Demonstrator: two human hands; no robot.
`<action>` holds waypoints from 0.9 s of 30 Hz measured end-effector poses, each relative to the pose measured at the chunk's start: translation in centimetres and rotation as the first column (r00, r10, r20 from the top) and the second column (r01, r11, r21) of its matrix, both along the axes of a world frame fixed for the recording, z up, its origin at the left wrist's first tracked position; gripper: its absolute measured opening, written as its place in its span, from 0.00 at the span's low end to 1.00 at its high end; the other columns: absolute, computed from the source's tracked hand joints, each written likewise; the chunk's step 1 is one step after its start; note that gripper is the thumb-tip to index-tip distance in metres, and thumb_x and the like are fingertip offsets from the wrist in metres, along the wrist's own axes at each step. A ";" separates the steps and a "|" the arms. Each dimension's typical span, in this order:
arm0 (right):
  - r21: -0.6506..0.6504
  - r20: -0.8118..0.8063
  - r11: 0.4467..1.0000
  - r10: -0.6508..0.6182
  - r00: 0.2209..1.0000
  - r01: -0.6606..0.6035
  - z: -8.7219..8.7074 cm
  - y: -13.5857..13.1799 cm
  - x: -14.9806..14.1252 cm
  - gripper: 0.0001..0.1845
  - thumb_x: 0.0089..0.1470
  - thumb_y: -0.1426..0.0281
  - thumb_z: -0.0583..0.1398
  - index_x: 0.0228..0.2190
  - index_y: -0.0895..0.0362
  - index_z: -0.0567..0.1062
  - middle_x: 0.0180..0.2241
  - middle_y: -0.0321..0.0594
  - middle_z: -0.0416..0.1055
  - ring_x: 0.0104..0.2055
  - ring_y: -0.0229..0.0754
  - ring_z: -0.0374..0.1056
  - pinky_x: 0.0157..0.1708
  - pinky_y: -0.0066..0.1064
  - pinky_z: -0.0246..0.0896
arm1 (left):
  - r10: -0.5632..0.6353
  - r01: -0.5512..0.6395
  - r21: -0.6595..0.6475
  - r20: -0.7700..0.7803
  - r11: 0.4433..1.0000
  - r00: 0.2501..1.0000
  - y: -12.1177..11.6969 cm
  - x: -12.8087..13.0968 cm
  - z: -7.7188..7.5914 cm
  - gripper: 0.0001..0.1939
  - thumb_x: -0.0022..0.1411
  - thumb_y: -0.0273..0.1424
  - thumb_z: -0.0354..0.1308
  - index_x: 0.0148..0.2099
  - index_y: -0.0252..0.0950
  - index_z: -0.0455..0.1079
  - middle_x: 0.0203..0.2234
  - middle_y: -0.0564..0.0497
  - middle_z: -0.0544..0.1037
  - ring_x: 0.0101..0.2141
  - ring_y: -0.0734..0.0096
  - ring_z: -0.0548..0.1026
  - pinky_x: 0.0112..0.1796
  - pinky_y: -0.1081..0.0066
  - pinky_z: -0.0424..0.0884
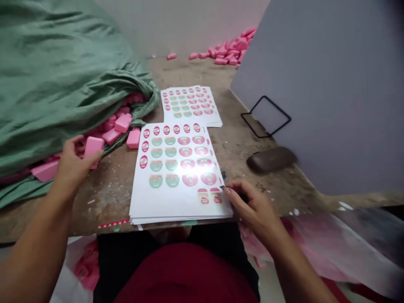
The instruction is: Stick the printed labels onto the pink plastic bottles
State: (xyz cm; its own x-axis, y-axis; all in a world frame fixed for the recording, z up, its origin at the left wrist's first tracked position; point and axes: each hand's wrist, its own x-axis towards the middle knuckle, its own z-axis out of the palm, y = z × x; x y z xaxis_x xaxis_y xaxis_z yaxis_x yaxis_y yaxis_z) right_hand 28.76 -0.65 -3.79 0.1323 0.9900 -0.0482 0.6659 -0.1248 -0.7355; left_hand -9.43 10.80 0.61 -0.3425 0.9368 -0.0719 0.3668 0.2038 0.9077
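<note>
Pink rectangular plastic-looking block (94, 147) seemed light, stiff, best taken by its edges. Left hand (73, 159) held it; right hand (249, 201) pinched a small dark piece (222, 188).

The one camera sits on my head, facing forward and down over my dark red shirt (186, 277), which is nearest, at the bottom centre of the frame. My forearms (47, 235) reach in from the lower corners, so my left hand (75, 162) and right hand (249, 204) show close up, either side of centre. The desk (233, 141) crosses the middle, seen from above its near edge; the wall (189, 25) lies farthest off, along the top.
</note>
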 end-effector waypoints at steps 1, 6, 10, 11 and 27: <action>-0.002 0.032 1.000 0.015 0.999 -0.015 0.0 -0.2 0.2 0.14 0.57 0.57 0.55 0.30 0.53 0.73 0.24 0.36 0.72 0.25 0.42 0.66 0.26 0.33 0.57 | 0.007 -0.004 -0.015 0.198 1.000 0.980 -0.5 1.6 0.2 0.24 0.56 0.29 0.63 0.54 0.38 0.64 0.41 0.54 0.75 0.47 0.61 0.71 0.45 0.69 0.70; 0.064 0.211 0.989 0.120 0.970 -0.136 0.4 -0.2 -0.1 0.11 0.58 0.60 0.56 0.33 0.52 0.75 0.27 0.37 0.76 0.27 0.43 0.68 0.30 0.34 0.55 | -0.097 0.366 -0.167 0.791 0.916 0.604 -2.7 12.9 0.4 0.16 0.57 0.29 0.59 0.48 0.31 0.71 0.42 0.42 0.79 0.38 0.64 0.77 0.37 0.67 0.75; 0.136 0.349 0.967 0.156 0.924 -0.214 -0.2 0.4 -0.8 0.10 0.60 0.64 0.55 0.33 0.52 0.74 0.25 0.36 0.76 0.25 0.41 0.66 0.31 0.34 0.50 | -0.112 0.502 -0.149 0.884 0.852 0.453 -3.6 19.0 -1.0 0.16 0.56 0.27 0.63 0.47 0.31 0.70 0.40 0.43 0.78 0.41 0.64 0.77 0.42 0.65 0.75; 0.150 0.375 0.962 0.160 0.913 -0.229 -0.4 0.5 -0.9 0.10 0.60 0.65 0.54 0.32 0.52 0.74 0.25 0.36 0.76 0.25 0.41 0.66 0.31 0.34 0.49 | -0.106 0.504 -0.157 0.885 0.850 0.454 -3.8 19.7 -1.4 0.16 0.55 0.26 0.63 0.47 0.32 0.70 0.40 0.43 0.77 0.42 0.64 0.76 0.42 0.64 0.74; 0.211 0.532 0.936 0.132 0.837 -0.282 -0.7 0.8 -1.9 0.10 0.61 0.68 0.54 0.29 0.54 0.72 0.23 0.35 0.75 0.20 0.38 0.57 0.31 0.34 0.46 | -0.100 0.495 -0.172 0.874 0.852 0.476 -4.1 20.2 -3.6 0.18 0.54 0.28 0.66 0.48 0.34 0.70 0.40 0.45 0.75 0.44 0.65 0.74 0.49 0.63 0.68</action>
State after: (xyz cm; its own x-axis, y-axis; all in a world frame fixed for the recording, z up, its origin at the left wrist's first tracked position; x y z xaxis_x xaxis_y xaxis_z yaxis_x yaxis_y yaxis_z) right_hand 26.86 0.19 -4.46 -0.1459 0.9597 0.2401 0.9377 0.2115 -0.2756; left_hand 10.74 6.72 -2.99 0.3527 0.7953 -0.4931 -0.3841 0.6036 0.6987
